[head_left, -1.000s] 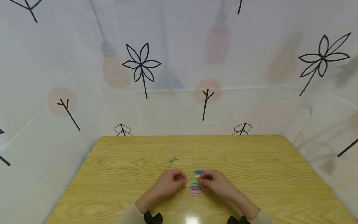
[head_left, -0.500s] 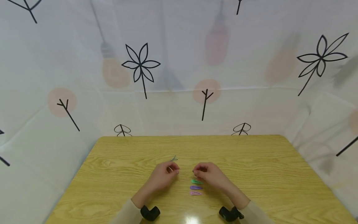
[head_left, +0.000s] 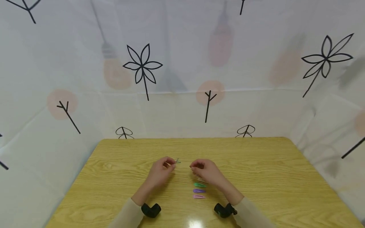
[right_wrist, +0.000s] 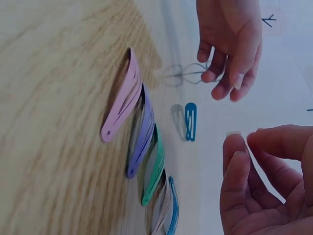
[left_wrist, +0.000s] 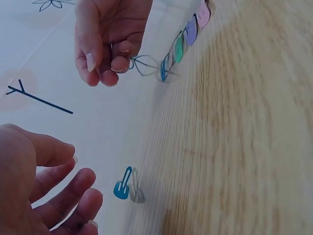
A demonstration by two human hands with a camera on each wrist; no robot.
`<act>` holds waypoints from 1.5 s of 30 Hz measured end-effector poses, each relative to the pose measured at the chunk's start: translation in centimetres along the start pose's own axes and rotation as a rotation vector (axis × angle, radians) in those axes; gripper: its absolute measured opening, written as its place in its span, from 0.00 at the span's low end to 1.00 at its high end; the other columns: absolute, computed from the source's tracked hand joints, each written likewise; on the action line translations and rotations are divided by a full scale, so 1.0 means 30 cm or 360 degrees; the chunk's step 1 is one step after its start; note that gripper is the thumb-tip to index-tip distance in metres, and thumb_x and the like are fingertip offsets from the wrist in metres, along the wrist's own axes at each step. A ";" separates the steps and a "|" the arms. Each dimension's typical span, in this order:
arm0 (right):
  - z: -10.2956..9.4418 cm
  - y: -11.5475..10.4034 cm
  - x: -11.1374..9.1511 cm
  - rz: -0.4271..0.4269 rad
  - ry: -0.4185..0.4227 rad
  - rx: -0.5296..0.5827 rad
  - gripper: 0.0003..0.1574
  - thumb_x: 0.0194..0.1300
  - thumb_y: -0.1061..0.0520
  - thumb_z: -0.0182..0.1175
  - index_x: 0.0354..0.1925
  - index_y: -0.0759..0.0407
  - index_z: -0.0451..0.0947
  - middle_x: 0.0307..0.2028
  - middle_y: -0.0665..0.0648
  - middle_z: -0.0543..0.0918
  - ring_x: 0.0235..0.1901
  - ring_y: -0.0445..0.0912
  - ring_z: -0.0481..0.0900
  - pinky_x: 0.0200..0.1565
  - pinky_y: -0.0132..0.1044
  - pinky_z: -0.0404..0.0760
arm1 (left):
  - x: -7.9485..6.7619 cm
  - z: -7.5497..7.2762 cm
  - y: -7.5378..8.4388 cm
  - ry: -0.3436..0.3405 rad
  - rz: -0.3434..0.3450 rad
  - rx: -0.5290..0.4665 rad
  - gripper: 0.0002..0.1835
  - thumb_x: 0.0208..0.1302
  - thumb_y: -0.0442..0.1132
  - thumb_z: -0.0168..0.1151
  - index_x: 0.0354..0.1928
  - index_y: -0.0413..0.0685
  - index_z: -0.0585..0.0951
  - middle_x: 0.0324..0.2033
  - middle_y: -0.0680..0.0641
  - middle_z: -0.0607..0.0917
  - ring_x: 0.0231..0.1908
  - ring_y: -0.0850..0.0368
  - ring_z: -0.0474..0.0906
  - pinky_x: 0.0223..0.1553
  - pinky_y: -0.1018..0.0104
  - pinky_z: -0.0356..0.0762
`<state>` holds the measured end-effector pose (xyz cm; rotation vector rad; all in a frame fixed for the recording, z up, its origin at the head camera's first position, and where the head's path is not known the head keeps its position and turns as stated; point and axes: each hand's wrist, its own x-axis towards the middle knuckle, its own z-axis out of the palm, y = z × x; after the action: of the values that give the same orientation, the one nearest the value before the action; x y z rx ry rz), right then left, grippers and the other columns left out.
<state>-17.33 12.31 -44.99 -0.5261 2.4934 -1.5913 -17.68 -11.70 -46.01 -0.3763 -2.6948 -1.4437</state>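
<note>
My left hand (head_left: 161, 171) hovers beside an open teal snap hair clip (head_left: 178, 161), its fingers loosely curled. In the left wrist view a gap shows between those fingers and the teal clip (left_wrist: 122, 186). My right hand (head_left: 207, 172) is above the far end of a row of snap hair clips, thumb and fingertips close together with nothing seen between them. The row holds a pink clip (right_wrist: 120, 105), a purple clip (right_wrist: 143, 134), a green clip (right_wrist: 155, 169), a beige clip (right_wrist: 161, 205) and a blue clip (right_wrist: 173, 210). From the head view, the right hand hides the blue one.
The clips lie on a wood-grain table (head_left: 119, 190). Behind it hangs a white cloth (head_left: 171, 110) printed with plants and lamps. Each wrist wears a black camera, one on the left (head_left: 151, 210) and one on the right (head_left: 224, 210).
Both hands have moved forward and to the left, the left one coming up beside the teal clip. My right hand has drawn away from the row's middle. The clips appear unmoved.
</note>
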 end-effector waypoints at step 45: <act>0.130 0.027 0.185 0.0054 -0.0140 0.0062 0.24 0.69 0.66 0.59 0.62 0.71 0.74 0.56 0.65 0.81 0.58 0.58 0.77 0.57 0.49 0.75 | 0.091 -0.001 -0.119 -0.0068 -0.0076 0.0061 0.11 0.64 0.36 0.68 0.48 0.45 0.83 0.37 0.52 0.82 0.39 0.56 0.77 0.43 0.57 0.76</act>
<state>-21.50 7.30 -47.01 -0.5336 2.3896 -1.5656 -21.19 -13.13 -48.44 -0.3469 -2.7791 -1.4090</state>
